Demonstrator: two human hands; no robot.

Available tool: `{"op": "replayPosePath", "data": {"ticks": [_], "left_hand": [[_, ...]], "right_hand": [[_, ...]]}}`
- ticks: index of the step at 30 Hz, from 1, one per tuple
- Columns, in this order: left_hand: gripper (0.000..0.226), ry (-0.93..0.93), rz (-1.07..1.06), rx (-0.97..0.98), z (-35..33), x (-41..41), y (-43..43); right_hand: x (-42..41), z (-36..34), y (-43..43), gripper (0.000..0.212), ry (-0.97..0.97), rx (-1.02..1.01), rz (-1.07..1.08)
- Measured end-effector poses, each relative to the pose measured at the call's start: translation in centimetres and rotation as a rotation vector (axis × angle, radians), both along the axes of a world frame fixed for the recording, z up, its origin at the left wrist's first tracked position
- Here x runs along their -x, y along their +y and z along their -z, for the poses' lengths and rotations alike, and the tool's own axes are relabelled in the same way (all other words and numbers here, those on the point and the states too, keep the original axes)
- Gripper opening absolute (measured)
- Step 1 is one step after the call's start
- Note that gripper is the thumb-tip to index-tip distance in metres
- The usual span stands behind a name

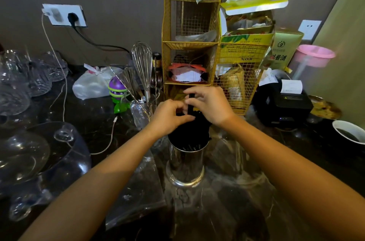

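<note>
A shiny steel cylinder holder (185, 163) stands on the dark marble counter in the middle of the head view. A bundle of black straws (189, 132) fills its top. My left hand (167, 116) grips the top of the bundle from the left with curled fingers. My right hand (211, 105) pinches a single black straw (191, 100) that sticks up above the rest. The two hands meet over the holder, and they hide the upper ends of most straws.
A yellow wire rack (191, 43) with packets stands right behind the holder. A glass jar with a whisk (142, 67) and spoons sits left of it. Glassware (23, 153) crowds the left side. A black receipt printer (284, 104) and a white cup (349, 132) are at right.
</note>
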State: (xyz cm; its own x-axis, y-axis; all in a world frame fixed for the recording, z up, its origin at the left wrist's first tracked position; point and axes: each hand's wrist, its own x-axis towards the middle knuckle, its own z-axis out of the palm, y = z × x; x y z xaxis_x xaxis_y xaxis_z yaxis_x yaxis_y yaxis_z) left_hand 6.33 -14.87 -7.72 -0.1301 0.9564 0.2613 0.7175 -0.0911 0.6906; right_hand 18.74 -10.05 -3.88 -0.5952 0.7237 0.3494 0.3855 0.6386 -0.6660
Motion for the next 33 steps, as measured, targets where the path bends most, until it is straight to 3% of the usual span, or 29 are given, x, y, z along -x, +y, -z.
{"op": "replayPosePath", "data": {"ticks": [3, 12, 21, 29, 33], "left_hand": [[0.020, 0.093, -0.013, -0.031, 0.4, 0.2, 0.0], [0.013, 0.107, -0.015, 0.008, -0.2, 0.5, -0.9], [0.019, 0.091, 0.095, -0.011, -2.9, -0.1, -1.9], [0.036, 0.260, 0.219, 0.159, -3.2, -2.9, -2.5], [0.036, 0.343, 0.210, 0.232, -2.8, -3.4, -2.7]], "right_hand": [[-0.4, 1.2, -0.1, 0.026, -0.107, -0.047, -0.045], [-0.6, 2.2, 0.3, 0.031, -0.485, -0.051, -0.154], [-3.7, -1.2, 0.6, 0.027, -0.201, 0.012, -0.063], [-6.3, 0.2, -0.5, 0.042, -0.402, 0.243, -0.135], [-6.1, 2.1, -1.2, 0.044, -0.413, 0.230, -0.115]]}}
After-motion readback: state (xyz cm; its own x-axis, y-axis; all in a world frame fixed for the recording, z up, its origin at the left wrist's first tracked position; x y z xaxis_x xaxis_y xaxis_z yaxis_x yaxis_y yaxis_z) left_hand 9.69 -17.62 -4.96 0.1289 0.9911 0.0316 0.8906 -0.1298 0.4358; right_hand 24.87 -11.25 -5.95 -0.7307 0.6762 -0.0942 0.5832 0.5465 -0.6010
